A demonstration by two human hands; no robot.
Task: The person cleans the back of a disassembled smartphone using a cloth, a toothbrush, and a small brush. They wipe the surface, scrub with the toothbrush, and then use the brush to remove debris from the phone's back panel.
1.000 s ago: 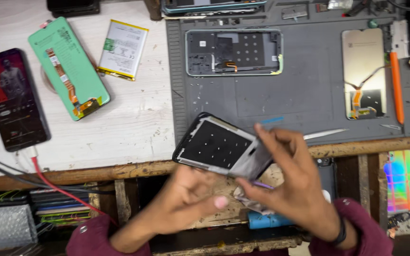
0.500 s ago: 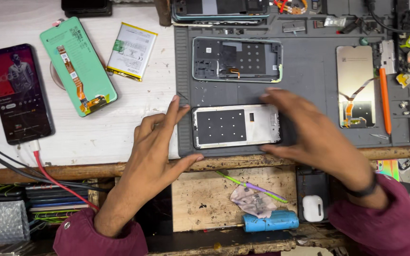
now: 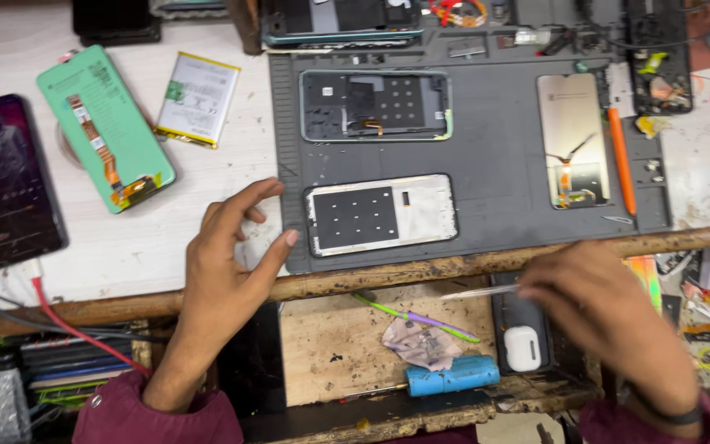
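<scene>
White and flat, the frame (image 3: pixel 381 215) lies on the grey mat (image 3: pixel 495 164), near its front edge, with the dark panel of dots on its left part. Its long axis runs left to right, parallel with the edge of the tabletop (image 3: pixel 125 247). It looks thin and light, stiff enough but easy to bend or crack, so you should take it by the long edges and not press on the middle.

Your left hand (image 3: pixel 228 255) is released, fingers spread, resting on the tabletop just beside the left end of the frame; the thumb tip is at the corner of the mat and holds nothing. Your right hand (image 3: pixel 606 308) is below the front edge of the tabletop, closed on tweezers (image 3: pixel 478 291) whose tip points to the left.

Farther on the mat lies a second frame (image 3: pixel 375 105), dark, also lengthwise left to right, and to the right a screen (image 3: pixel 573 140) standing the other way, beside an orange tool (image 3: pixel 620 160). On the bare tabletop to the left you have a battery (image 3: pixel 199 99), a green back (image 3: pixel 104 127) and a lit phone (image 3: pixel 8 181).
</scene>
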